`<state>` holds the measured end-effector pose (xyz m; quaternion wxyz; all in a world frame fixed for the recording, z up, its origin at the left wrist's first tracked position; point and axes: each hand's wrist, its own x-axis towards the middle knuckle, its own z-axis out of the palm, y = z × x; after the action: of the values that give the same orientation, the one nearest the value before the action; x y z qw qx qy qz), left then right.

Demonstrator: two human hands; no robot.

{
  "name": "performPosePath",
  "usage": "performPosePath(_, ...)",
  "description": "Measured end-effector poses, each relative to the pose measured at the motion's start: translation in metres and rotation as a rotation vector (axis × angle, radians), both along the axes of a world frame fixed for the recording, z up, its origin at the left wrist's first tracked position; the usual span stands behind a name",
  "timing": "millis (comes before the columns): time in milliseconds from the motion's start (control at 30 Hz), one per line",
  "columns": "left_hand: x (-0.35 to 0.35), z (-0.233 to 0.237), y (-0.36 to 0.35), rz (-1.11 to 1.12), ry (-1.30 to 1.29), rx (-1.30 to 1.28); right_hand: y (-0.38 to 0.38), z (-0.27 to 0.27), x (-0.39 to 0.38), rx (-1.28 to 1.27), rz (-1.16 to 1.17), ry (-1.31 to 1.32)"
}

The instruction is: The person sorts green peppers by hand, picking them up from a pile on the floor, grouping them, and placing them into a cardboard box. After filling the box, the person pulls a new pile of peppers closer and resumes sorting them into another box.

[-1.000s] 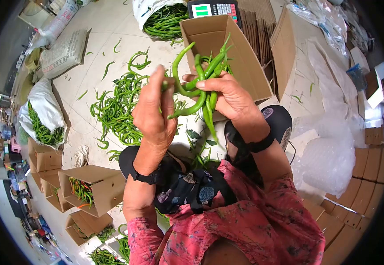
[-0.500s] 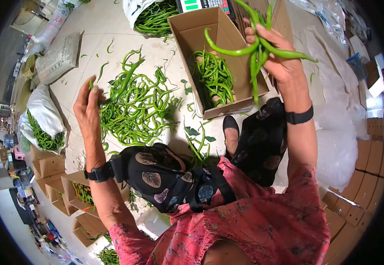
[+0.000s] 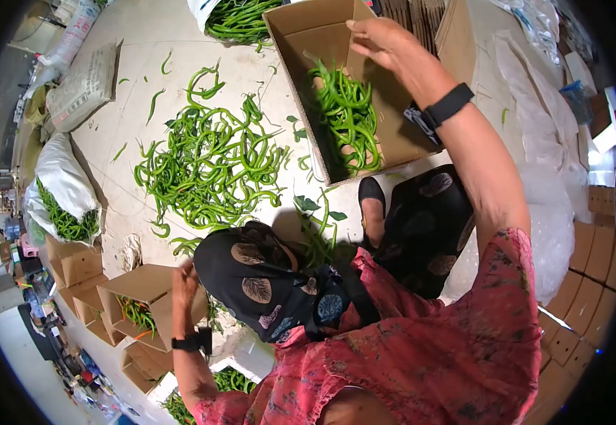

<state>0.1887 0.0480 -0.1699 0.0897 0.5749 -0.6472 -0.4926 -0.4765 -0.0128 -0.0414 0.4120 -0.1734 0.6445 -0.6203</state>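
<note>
My right hand (image 3: 379,42) is over the open cardboard box (image 3: 295,106), fingers stretched out and nothing in them. Below it in the box lies a heap of long green chili peppers (image 3: 350,124). My left hand (image 3: 184,283) is low beside my left knee, next to a smaller carton. Its fingers are bent and partly turned from view, so what they hold, if anything, does not show. On the floor ahead of the knee spreads a loose pile of curled green chili peppers (image 3: 216,166).
A white sack of peppers (image 3: 241,21) stands at the top, another sack (image 3: 67,177) at the left. Small cartons (image 3: 138,290), one with green and red peppers, are near my left arm. Stacked brown cartons (image 3: 591,262) and plastic wrap (image 3: 535,212) are at the right.
My right hand has let go of its bunch of green chili peppers, and the heap in the box is larger. My left hand has moved from over the floor pile down beside my knee.
</note>
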Motion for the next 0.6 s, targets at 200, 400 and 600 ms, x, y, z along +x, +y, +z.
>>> performPosePath(200,0.101,-0.127,0.150,0.458,0.279,0.554,0.076,0.088,0.046,-0.292,0.099,-0.112)
performPosePath(400,0.035,-0.089,0.176,0.194,-0.101,0.474,0.159,0.097,0.100,-0.216,0.512,0.131)
performPosePath(600,-0.008,-0.097,0.132,0.080,-0.143,0.368,0.184,0.062,0.174,-0.075,1.096,-0.243)
